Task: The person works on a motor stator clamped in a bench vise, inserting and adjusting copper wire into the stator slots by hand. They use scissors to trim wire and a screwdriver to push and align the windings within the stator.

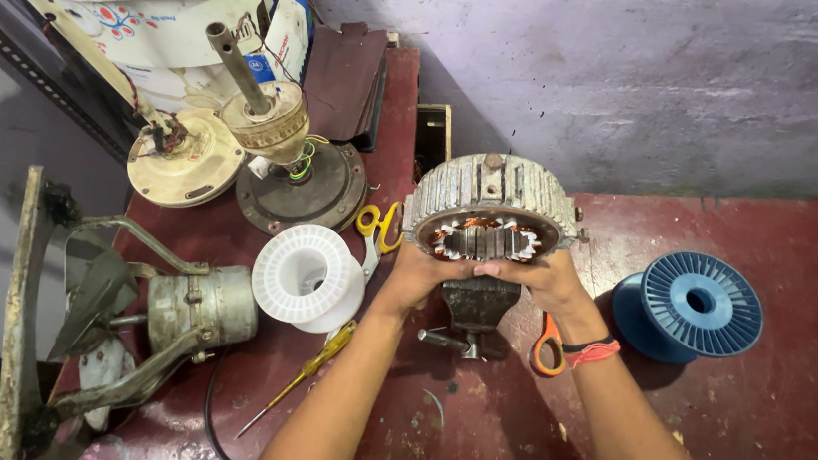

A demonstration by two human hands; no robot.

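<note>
The grey motor stator [489, 213], copper windings showing, sits on a small vise [474, 306] mid-desk [759, 434]. The left hand [422, 273] and right hand [546, 278] press its lower rim, fingers closed on it, seemingly steadying it for winding work. A white spool [308, 275] crowds the left; the blue spool [692, 305] sits well right.

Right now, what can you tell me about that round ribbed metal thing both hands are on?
The round metal motor core is a grey, worn ring with a ribbed outer wall and copper-coloured wire coils packed in slots around its inner opening. It sits tilted toward the camera above a small dark bench vise on the red worktop. The left hand and right hand press its lower rim, fingers reaching the opening's edge.
</note>
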